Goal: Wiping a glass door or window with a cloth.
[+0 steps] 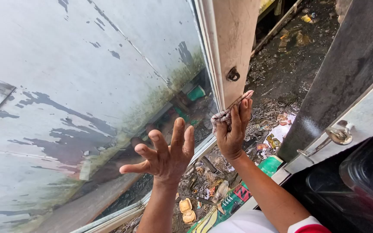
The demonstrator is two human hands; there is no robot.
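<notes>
My right hand (233,129) grips a crumpled grey cloth (224,113) and presses it against the lower edge of an open window sash (234,39) with a pale frame and a small metal latch (233,74). My left hand (165,153) is spread flat, fingers apart, against the window's glass pane (121,86), holding nothing. The glass mirrors a weathered, peeling white wall.
Below the window lies wet ground strewn with litter (277,77) and food boxes (187,209). A dark window post (346,64) rises at the right, with a metal handle (336,136) on the frame below it. A dark moulded panel (359,181) fills the lower right corner.
</notes>
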